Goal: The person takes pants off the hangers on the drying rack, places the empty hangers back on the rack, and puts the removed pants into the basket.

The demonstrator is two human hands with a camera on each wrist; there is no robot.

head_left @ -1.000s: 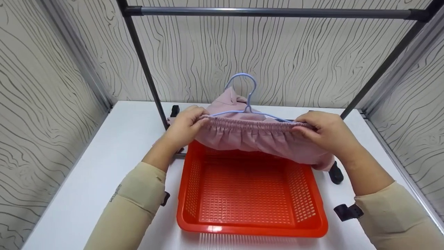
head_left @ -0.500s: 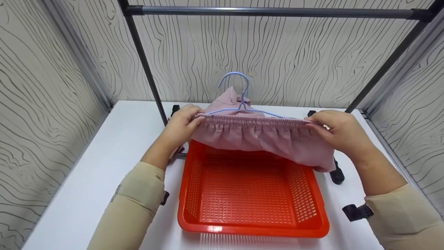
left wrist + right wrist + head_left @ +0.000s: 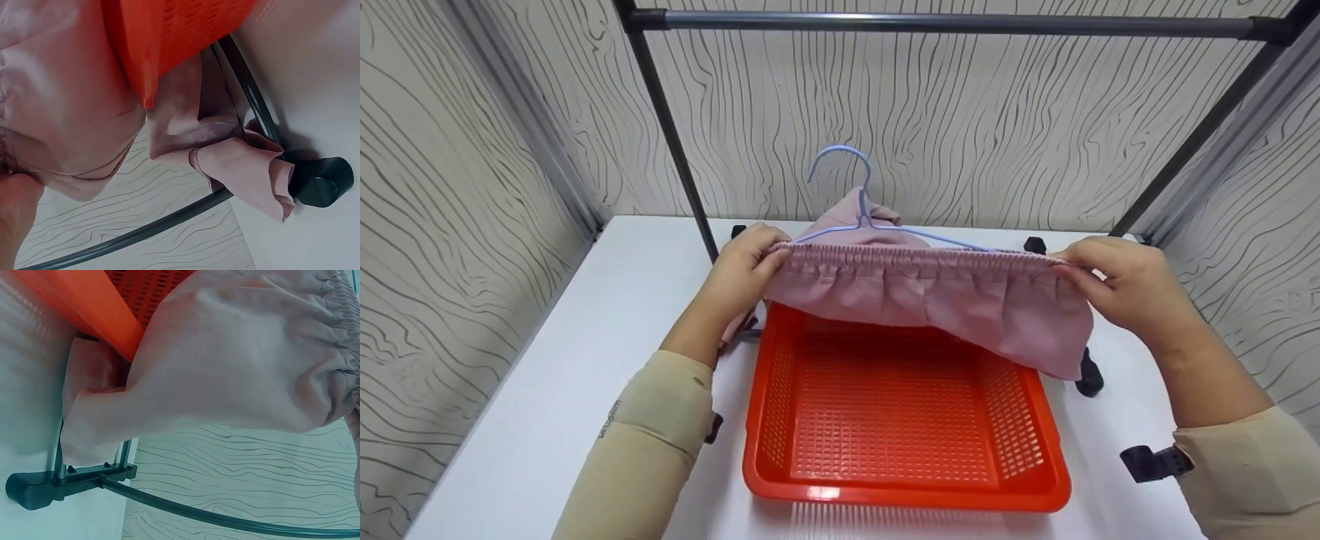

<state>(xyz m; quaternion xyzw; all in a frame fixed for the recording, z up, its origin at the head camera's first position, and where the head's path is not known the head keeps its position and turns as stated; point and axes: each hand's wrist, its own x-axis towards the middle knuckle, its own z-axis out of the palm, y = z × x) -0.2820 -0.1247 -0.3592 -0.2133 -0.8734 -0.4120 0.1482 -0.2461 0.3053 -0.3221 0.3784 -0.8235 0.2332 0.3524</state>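
Pink pants (image 3: 885, 296) with a gathered elastic waistband are held stretched over the back of a red basket. My left hand (image 3: 746, 266) pinches the left end of the waistband between thumb and fingers. At the other end, my right hand (image 3: 1129, 281) pinches it the same way. A light blue hanger (image 3: 864, 202) stands with its arms behind the front waistband and its hook up, pointing left; the arm ends are hidden by the cloth. One part of the pants (image 3: 242, 171) hangs over the rack's base in the left wrist view.
The red basket (image 3: 907, 495) stands on the white table (image 3: 607, 315) below the pants. Behind it rises a dark clothes rack with a horizontal bar (image 3: 945, 22). Rack feet (image 3: 1089, 379) stick out beside the basket. Wood-patterned walls (image 3: 960, 135) enclose the table.
My right hand has moved right, stretching the waistband wider and flatter; my left hand has shifted slightly left. The hanger has moved left and a little upward.
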